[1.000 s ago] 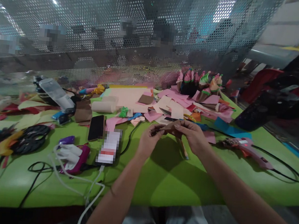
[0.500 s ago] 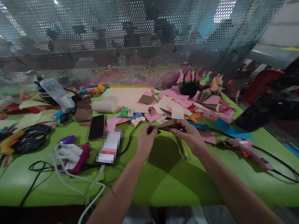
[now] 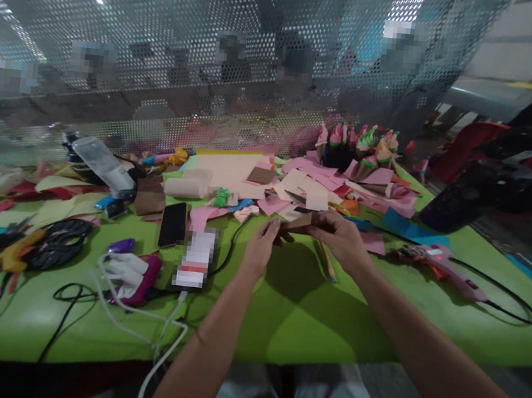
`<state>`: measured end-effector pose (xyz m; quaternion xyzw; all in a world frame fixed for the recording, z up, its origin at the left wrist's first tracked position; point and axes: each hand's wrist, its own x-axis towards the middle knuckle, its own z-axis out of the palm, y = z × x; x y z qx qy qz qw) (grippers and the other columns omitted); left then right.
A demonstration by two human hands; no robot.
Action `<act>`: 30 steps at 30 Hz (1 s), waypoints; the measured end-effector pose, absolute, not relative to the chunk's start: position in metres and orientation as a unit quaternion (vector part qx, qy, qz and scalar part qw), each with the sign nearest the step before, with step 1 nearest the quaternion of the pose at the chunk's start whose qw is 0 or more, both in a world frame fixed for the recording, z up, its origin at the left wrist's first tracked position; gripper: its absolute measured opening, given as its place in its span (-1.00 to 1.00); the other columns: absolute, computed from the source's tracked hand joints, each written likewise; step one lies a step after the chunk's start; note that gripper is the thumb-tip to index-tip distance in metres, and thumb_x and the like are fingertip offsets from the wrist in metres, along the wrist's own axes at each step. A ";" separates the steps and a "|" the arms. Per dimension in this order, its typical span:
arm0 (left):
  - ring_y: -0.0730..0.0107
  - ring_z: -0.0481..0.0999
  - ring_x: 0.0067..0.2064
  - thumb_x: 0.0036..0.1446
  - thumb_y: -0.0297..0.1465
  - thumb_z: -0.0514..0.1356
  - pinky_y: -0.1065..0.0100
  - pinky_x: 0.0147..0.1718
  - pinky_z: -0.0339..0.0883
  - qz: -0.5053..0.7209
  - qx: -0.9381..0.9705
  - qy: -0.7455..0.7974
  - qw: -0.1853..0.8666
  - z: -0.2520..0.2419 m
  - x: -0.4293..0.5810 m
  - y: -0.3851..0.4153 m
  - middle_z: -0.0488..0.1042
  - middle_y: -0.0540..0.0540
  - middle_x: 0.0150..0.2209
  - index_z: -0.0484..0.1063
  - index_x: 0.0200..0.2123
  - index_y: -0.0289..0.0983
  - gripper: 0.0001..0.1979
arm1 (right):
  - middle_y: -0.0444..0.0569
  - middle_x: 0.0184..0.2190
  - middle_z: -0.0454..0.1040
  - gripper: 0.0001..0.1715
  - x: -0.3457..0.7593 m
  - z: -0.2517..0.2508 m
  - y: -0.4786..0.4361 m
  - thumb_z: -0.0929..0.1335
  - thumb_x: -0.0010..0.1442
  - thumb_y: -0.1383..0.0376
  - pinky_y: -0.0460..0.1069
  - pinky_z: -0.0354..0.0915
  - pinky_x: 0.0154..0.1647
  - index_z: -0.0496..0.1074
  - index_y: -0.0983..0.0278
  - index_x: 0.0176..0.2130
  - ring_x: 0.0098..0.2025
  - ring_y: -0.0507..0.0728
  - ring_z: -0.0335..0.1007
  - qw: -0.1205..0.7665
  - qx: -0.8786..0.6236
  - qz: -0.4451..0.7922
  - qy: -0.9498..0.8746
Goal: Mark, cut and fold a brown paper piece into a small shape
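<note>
A small piece of brown foam sheet or paper (image 3: 299, 224) is held above the green table (image 3: 300, 329), between my two hands. My left hand (image 3: 261, 243) is closed, its thumb and fingers pinching the piece's left end. At the other end, my right hand (image 3: 338, 235) grips it with bent fingers, which hide part of the brown piece. Just below my right hand lies a pencil (image 3: 328, 264). Pink, cream and brown cut sheets (image 3: 291, 186) are scattered beyond my hands.
A pink glue gun (image 3: 453, 272) with a black cord lies on the right. Phones (image 3: 173, 225), a magenta power strip (image 3: 145, 284) with white cables, and black-handled scissors (image 3: 64, 244) are on the left. Ice-cream-cone figures (image 3: 367, 143) stand at the back, before a perforated metal screen (image 3: 176, 56).
Both hands have stayed in nearly the same place. My left fingers have shifted along the brown piece, and its angle differs slightly.
</note>
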<state>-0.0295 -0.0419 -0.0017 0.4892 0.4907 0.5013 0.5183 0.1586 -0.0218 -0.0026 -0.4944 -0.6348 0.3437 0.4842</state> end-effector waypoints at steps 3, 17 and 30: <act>0.40 0.44 -0.43 0.23 -0.08 0.11 0.39 -0.40 0.26 0.465 0.561 0.478 0.491 -0.005 -0.030 -0.039 0.54 -0.07 -0.48 0.48 -0.43 -0.27 -0.61 | -0.11 -0.42 0.41 -0.81 0.157 -0.002 -0.023 0.45 -0.04 0.16 0.05 0.22 -0.24 0.46 0.22 -0.47 -0.32 0.14 0.31 0.489 -0.482 0.355 -0.634; 0.37 0.39 -0.46 0.29 -0.13 0.05 0.35 -0.43 0.13 0.397 0.646 0.534 0.373 0.000 -0.026 -0.044 0.47 -0.01 -0.57 0.39 -0.51 -0.23 -0.59 | -0.01 -0.32 0.52 -0.85 0.154 0.004 -0.026 0.46 -0.06 0.16 0.10 0.30 -0.16 0.53 0.19 -0.49 -0.23 0.22 0.40 0.520 -0.466 0.378 -0.608; 0.33 0.42 -0.40 0.25 -0.18 0.09 0.34 -0.38 0.15 0.428 0.632 0.542 0.351 -0.004 -0.021 -0.047 0.45 -0.01 -0.52 0.37 -0.48 -0.22 -0.68 | -0.01 -0.32 0.46 -0.60 0.152 0.003 -0.029 0.49 -0.03 -0.01 0.06 0.28 -0.28 0.39 0.20 -0.57 -0.27 0.19 0.35 0.523 -0.483 0.329 -0.621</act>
